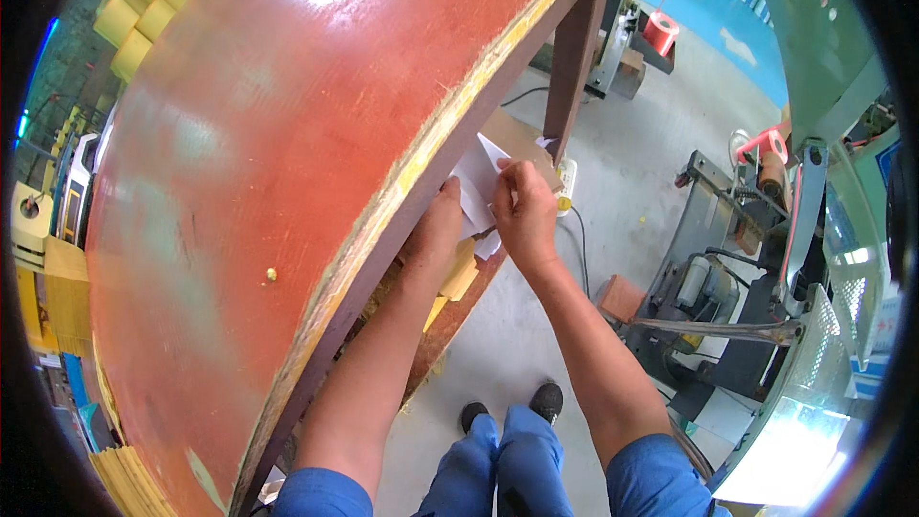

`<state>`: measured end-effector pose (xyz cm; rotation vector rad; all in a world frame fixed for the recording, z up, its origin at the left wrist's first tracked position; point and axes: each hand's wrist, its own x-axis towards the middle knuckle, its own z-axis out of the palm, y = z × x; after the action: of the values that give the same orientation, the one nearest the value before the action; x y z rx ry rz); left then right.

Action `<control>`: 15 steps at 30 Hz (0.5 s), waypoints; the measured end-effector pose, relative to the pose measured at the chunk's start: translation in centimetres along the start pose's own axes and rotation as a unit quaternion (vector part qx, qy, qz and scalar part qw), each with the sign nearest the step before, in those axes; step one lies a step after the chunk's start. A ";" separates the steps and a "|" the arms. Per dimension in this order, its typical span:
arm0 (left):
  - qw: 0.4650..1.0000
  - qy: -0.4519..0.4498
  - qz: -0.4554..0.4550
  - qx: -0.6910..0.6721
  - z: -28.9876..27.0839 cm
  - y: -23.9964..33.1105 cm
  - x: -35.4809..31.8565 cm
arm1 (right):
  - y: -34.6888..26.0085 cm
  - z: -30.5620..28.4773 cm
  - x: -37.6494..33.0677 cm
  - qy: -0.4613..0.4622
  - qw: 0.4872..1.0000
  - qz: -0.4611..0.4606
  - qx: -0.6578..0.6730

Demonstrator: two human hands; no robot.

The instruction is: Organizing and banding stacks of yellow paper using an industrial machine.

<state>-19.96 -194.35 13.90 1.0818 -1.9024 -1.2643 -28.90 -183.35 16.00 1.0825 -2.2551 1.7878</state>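
A white sheet of paper (472, 180), folded or creased, is between my two hands beside the table's edge, below the level of its top. My right hand (526, 215) is closed, its thumb and fingers pinching the paper's right side. At the paper's left side is my left hand (438, 227), its thumb along the sheet and its other fingers partly hidden; it looks closed on the paper. Brown cardboard (522, 141) lies just beyond the hands. Yellow stacked pieces (461, 271) rest on a low wooden shelf (466, 310) under my wrists.
A large red-brown tabletop (258, 163) with a worn yellowish edge fills the left. A white power strip (567, 182) and its cable lie past my right hand. Machine parts (728, 278) and a reddish block (622, 297) stand right; yellow rolls (144, 14) are stacked far left.
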 end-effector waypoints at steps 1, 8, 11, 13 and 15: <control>1.000 -0.002 -0.004 0.002 -0.1 0.4 -0.1 | 0.0 0.0 -0.2 -0.002 1.000 0.005 0.000; 0.962 -0.104 -0.162 -0.194 -0.5 4.9 0.7 | -0.1 -0.2 -0.5 -0.036 0.996 0.024 0.080; 0.964 -0.089 -0.165 -0.191 -0.4 4.8 0.9 | -0.3 -0.3 -0.3 -0.044 0.985 0.094 0.135; 0.963 -0.088 -0.161 -0.197 -0.3 4.7 0.9 | -0.5 -0.4 -0.2 -0.052 0.981 0.119 0.145; 0.965 -0.094 -0.146 -0.195 -0.5 4.2 1.1 | -0.6 -0.4 -0.2 -0.064 0.980 0.116 0.147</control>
<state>-21.38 -194.64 18.04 1.0838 -1.5596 -1.8735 -28.58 -182.91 16.52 1.0404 -2.3252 2.2662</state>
